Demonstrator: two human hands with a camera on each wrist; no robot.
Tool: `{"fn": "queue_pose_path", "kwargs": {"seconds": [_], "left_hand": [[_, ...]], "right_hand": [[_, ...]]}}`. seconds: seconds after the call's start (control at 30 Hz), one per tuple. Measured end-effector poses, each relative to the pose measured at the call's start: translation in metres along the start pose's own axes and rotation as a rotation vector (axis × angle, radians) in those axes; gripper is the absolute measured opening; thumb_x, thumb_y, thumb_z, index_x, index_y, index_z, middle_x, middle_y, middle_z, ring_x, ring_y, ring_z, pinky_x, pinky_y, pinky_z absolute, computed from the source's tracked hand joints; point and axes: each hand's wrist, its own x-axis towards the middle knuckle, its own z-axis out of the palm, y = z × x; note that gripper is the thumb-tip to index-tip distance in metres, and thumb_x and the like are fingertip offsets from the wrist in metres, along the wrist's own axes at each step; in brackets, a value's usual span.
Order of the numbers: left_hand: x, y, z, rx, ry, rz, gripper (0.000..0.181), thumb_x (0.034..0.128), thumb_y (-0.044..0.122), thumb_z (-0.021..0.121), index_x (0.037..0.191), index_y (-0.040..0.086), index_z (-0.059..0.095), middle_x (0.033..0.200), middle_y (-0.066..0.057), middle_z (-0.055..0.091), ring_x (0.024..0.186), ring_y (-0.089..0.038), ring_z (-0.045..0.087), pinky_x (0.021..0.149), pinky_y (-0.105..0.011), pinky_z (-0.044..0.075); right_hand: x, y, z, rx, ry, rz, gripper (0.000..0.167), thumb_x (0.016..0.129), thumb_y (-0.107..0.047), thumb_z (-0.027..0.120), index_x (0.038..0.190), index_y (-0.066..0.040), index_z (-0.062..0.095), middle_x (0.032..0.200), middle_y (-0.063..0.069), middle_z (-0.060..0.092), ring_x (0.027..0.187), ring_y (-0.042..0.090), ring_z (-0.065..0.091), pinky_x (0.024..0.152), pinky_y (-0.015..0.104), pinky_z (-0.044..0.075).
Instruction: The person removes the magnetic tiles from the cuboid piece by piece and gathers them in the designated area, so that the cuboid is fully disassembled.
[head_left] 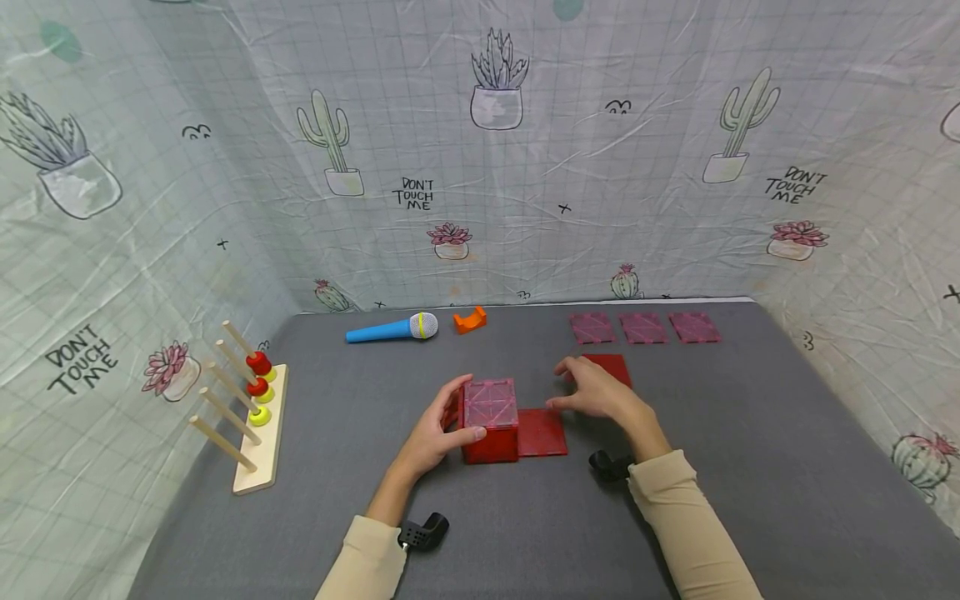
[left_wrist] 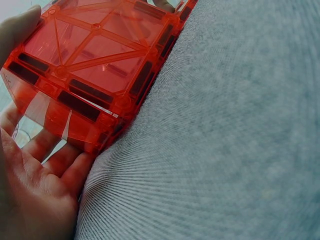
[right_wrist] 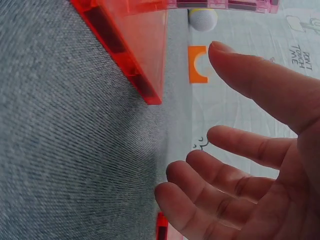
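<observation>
A box of red translucent magnetic tiles (head_left: 490, 446) with a pinkish top stands mid-table. My left hand (head_left: 429, 435) holds it from the left, thumb at its near edge and fingers along its side. In the left wrist view, the fingers lie against one wall of the tile box (left_wrist: 95, 55). A red tile (head_left: 543, 433) lies flat against the box's right side. My right hand (head_left: 596, 390) hovers with spread fingers and holds nothing, between that tile and another red tile (head_left: 615, 367) partly hidden behind it. In the right wrist view, the hand (right_wrist: 250, 180) is apart from the tiles.
Three pinkish tiles (head_left: 642, 327) lie in a row at the back right. A blue toy microphone (head_left: 386, 330) and an orange arch block (head_left: 470, 320) lie near the back edge. A wooden peg board (head_left: 262, 450) with red and yellow beads stands at the left.
</observation>
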Motion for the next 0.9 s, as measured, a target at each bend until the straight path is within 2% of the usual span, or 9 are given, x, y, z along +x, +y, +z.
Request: {"fn": "queue_pose_path", "kwargs": {"seconds": [0.47,0.7,0.9], "left_hand": [[-0.0001,0.0000,-0.0002,-0.013,-0.001,0.018,0.078,0.0861,0.026,0.074,0.153,0.030,0.035,0.143,-0.008,0.053,0.127,-0.029,0.054,0.107,-0.050,0.042],[-0.0003,0.0003,0.0004,-0.014,-0.002,0.026,0.078,0.0862,0.025,0.074,0.154,0.026,0.035,0.142,-0.010,0.053,0.126,-0.029,0.054,0.106,-0.051,0.043],[-0.0005,0.0025,0.0005,-0.019,-0.003,0.027,0.080,0.0858,0.023,0.074,0.155,0.020,0.033,0.142,-0.010,0.054,0.126,-0.029,0.055,0.107,-0.053,0.042]], "right_hand": [[-0.0003,-0.0026,0.0057,-0.027,-0.112,-0.023,0.066,0.080,-0.035,0.084,0.131,-0.004,0.057,0.123,0.016,0.059,0.112,0.028,0.058,0.094,0.047,0.051],[-0.0006,-0.0050,0.0089,-0.063,-0.172,-0.019,0.069,0.075,-0.032,0.087,0.133,-0.010,0.057,0.124,0.011,0.056,0.113,0.024,0.054,0.095,0.047,0.050],[-0.0029,-0.0070,0.0101,-0.082,-0.181,-0.029,0.070,0.073,-0.030,0.089,0.133,-0.011,0.058,0.124,0.010,0.055,0.115,0.025,0.053,0.095,0.048,0.049]]}}
